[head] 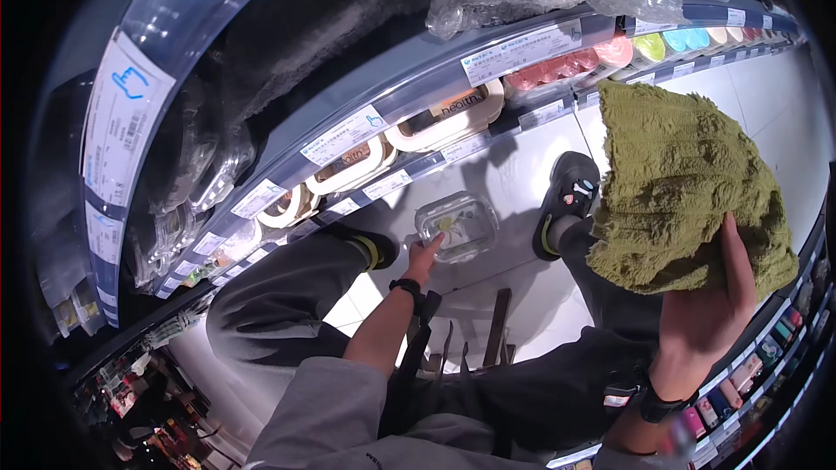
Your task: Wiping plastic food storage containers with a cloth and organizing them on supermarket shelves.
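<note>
Low between my knees, my left hand (424,257) grips the near left edge of a clear rectangular food container (471,225). The container has rounded corners and a small yellow-green label or print on it. Its far side is over the white floor tiles (522,281); whether it rests on them I cannot tell. On the right, my right hand (708,313) holds up an olive-green terry cloth (679,189) with a frayed edge. The cloth hides most of that hand's fingers.
A shelf rail with price tags (343,135) curves ahead. Beneath it sit cream-rimmed storage boxes (450,119) and red-lidded containers (555,70). Bubble wrap (522,3) lies on the shelf above. My shoes (567,196) flank the floor. More stocked shelving (744,375) stands at right.
</note>
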A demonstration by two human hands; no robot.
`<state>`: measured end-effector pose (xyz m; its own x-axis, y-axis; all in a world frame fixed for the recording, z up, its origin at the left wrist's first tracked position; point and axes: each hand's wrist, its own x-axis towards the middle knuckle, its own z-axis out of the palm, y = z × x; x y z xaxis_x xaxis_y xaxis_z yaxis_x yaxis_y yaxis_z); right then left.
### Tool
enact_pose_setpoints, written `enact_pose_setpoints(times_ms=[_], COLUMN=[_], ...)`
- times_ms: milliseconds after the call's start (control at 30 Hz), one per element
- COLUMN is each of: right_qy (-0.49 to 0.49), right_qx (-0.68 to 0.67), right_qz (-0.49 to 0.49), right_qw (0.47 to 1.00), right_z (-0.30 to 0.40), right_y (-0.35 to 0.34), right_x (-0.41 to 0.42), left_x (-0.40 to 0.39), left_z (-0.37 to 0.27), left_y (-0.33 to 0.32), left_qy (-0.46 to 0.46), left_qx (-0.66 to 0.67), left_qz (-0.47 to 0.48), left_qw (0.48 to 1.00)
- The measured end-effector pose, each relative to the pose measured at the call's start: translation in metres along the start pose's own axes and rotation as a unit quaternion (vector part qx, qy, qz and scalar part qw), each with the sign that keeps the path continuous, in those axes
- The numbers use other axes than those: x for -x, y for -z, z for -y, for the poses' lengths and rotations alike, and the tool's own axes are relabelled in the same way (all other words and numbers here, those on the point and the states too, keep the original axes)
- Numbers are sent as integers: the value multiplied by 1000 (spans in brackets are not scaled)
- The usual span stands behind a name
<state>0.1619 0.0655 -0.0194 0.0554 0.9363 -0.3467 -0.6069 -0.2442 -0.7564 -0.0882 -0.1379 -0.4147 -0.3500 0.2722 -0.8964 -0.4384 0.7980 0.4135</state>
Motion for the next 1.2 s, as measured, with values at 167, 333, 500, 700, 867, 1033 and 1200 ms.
enact_pose_setpoints(times_ms=[167, 333, 500, 700, 867, 1033, 1200], right_qy=[11, 18, 122, 248, 276, 335, 264], right_qx=[6, 16, 101, 594, 616, 566, 583], right_qz=[6, 30, -74, 148, 424, 476, 439], right_qw=[1000, 999, 985, 751, 604, 583, 630], right_z=[-3, 0, -9, -31, -75, -111, -90], right_y=[1, 2, -7, -2, -31, -46, -62], right_x=[3, -2, -12, -9, 15, 46, 21], left_x=[5, 16, 45, 149, 244, 277, 316], left_z=[-16, -35, -61, -150, -197, -216, -234], left_y=[-8, -13, -8, 3, 18, 42, 64], left_qy=[-27, -47, -65, -132, -203, -453, -411], left_qx=[113, 124, 152, 116, 144, 28, -10], left_qz=[41, 102, 216, 369, 335, 287, 273], left_qw=[992, 986, 962, 913, 909, 844, 870])
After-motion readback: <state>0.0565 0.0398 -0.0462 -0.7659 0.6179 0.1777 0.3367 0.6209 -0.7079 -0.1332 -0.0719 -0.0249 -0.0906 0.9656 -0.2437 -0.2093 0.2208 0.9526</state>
